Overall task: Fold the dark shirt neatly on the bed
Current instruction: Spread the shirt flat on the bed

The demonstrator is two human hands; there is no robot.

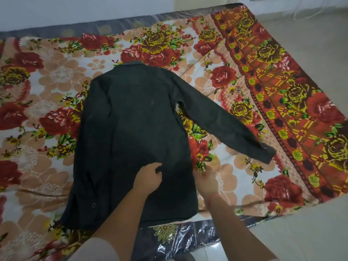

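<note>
- A bed (pixel 90 25) stands against a pale wall under a floral blanket (pixel 56 76). Tiled floor (pixel 310 232) shows well out to the right of the right hand.
- The dark shirt (pixel 135 119) lies flat on the blanket, back up. Its collar (pixel 131 63) is far ahead of both hands and its hem is nearest the person.
- The left hand (pixel 148 178) sits on the lower middle of the shirt, fingers curled, pinching up a small ridge of cloth.
- The right hand (pixel 205 181) is just to the right of the left one, at the shirt's side edge. It is blurred, so I cannot tell whether it grips the edge or only touches it.
- One long sleeve (pixel 226 119) stretches ahead and to the right of the right hand, its cuff well apart from it.
- Left of the left hand, the other side looks turned in over the body, with a snap (pixel 93 205) showing.
- The cloth seems soft, light and limp, so it will sag and wrinkle wherever it is unsupported. The plush blanket probably grabs it if it is dragged.
- The best holds are likely the firmer lines: the shoulder seam, the side edge and the cuff, lifted with both hands and then smoothed flat.
</note>
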